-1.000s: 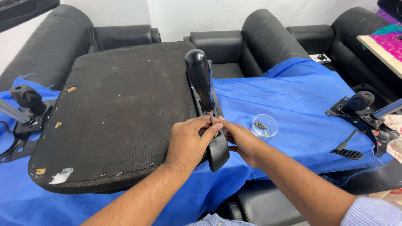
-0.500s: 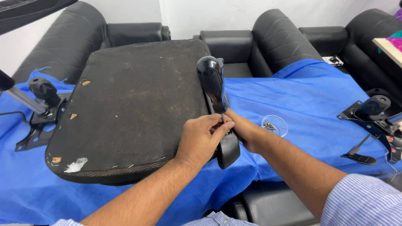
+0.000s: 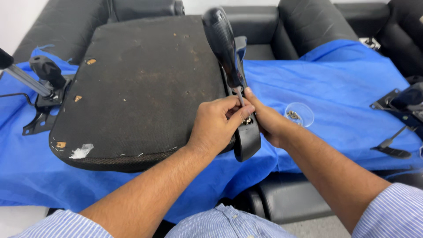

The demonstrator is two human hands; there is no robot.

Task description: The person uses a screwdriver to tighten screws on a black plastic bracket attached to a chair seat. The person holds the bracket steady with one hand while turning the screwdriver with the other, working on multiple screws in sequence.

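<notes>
An upturned black chair seat lies on a blue cloth. A black armrest hangs at its right edge. A screwdriver with a thick black handle stands tilted over the armrest bracket, its thin metal shaft running down between my fingers. My left hand pinches the shaft low down, near the tip and a small screw. My right hand comes in from the right and closes on the same spot from behind. The tip itself is mostly hidden by my fingers.
A small clear dish with screws sits on the cloth just right of my hands. A black chair mechanism with a knob lies at the left, more black metal parts and a lever at the right. Black sofas stand behind.
Both hands stay together at the armrest bracket. The view has drifted, so the seat and screwdriver sit further right and higher in the picture. The fingers have shifted slightly on the shaft.
</notes>
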